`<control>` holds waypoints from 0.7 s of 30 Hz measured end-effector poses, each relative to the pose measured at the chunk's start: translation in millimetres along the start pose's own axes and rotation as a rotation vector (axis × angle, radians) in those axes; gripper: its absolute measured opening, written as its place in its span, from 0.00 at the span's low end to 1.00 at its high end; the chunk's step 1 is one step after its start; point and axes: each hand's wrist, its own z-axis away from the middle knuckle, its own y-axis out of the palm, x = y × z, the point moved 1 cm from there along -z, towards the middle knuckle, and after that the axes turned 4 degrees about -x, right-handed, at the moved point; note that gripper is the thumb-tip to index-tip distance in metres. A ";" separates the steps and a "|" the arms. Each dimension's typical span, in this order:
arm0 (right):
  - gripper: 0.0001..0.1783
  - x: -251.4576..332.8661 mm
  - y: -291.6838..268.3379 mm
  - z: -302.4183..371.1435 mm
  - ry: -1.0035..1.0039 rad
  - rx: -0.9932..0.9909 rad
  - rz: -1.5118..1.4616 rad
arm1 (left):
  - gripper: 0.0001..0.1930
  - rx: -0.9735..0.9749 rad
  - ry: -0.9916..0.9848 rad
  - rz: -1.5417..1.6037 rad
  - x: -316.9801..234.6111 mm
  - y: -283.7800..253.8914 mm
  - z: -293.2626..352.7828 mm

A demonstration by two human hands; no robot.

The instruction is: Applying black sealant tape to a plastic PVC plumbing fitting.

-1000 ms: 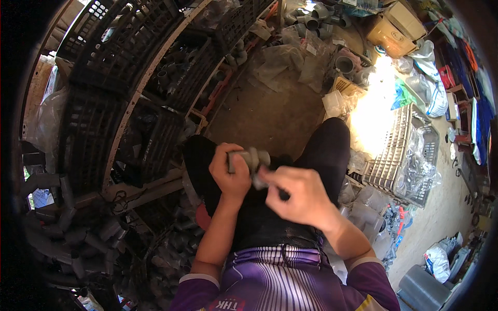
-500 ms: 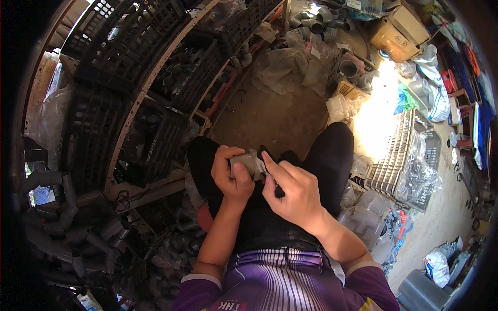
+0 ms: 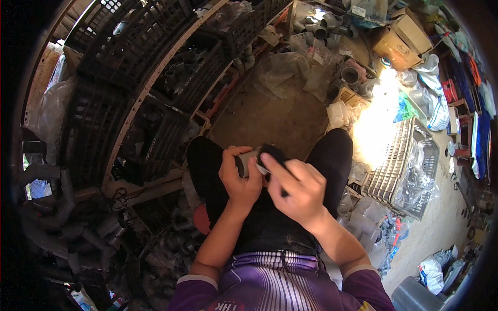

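Observation:
My left hand is closed round a short grey plastic pipe fitting, held over my lap between the knees. The thumb lies along its near side. Against the fitting's right end, my right hand presses a dark, cloth-like piece, its index finger stretched over it. Part of that dark piece also shows below the fingers. Motion smears the right fingers a little, and the fitting's right end is mostly covered.
Black crates of fittings stand on a rack at the left, with loose grey pipe elbows heaped below. To the right are a pale plastic crate and clear bags. Cardboard boxes stand at the far right.
The right hand and the dark piece have shifted over the fitting's right end, covering a whitish part that showed there. My left hand has moved slightly right with the fitting.

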 end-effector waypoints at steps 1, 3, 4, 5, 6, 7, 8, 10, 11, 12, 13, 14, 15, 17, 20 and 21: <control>0.22 -0.6 6.4 -0.8 -0.009 0.066 0.068 | 0.07 0.003 0.002 0.006 1.5 0.9 -0.1; 0.23 -4.3 9.9 11.8 0.028 0.074 0.052 | 0.07 0.037 -0.037 0.007 7.7 2.5 0.2; 0.23 -5.9 8.0 16.1 0.008 0.086 0.071 | 0.07 0.033 -0.037 0.005 10.2 2.6 4.2; 0.23 -9.1 6.9 19.8 -0.013 0.098 0.089 | 0.06 0.041 -0.065 -0.007 12.2 3.4 9.9; 0.21 -14.7 7.8 23.6 -0.034 0.104 0.075 | 0.06 0.049 -0.093 -0.019 13.6 4.1 13.7; 0.21 -19.8 7.9 29.0 -0.035 0.107 0.075 | 0.06 0.048 -0.096 -0.019 11.9 5.8 13.9; 0.19 -23.2 8.4 34.3 -0.091 0.147 0.042 | 0.06 0.004 -0.210 -0.013 10.3 7.0 12.7; 0.14 -25.9 10.3 36.0 -0.149 0.205 0.015 | 0.06 -0.042 -0.324 -0.006 6.7 6.8 7.6; 0.14 -28.9 10.1 39.4 -0.152 0.207 0.016 | 0.07 -0.067 -0.298 0.070 4.6 5.2 3.6; 0.13 -34.4 9.8 45.5 -0.124 0.231 -0.028 | 0.08 -0.092 -0.271 0.146 1.6 3.6 1.0; 0.13 -35.7 10.4 43.5 -0.100 0.256 -0.077 | 0.08 -0.101 -0.270 0.143 -1.6 2.6 -0.8; 0.16 -34.6 10.0 41.2 -0.060 0.133 -0.177 | 0.10 -0.072 -0.280 0.142 -4.9 2.4 -2.3; 0.16 -33.3 7.0 38.0 -0.064 0.135 -0.181 | 0.12 -0.043 -0.291 0.141 -6.2 2.7 -3.0; 0.17 -27.0 -1.7 29.1 0.011 -0.014 -0.204 | 0.10 -0.039 -0.264 0.108 1.0 0.7 0.5; 0.22 -16.3 -1.8 11.0 0.020 -0.008 -0.146 | 0.09 -0.002 -0.218 0.070 0.0 1.2 5.4; 0.25 -12.9 1.3 8.7 0.019 0.015 -0.083 | 0.09 0.018 -0.197 0.059 -1.3 1.9 6.7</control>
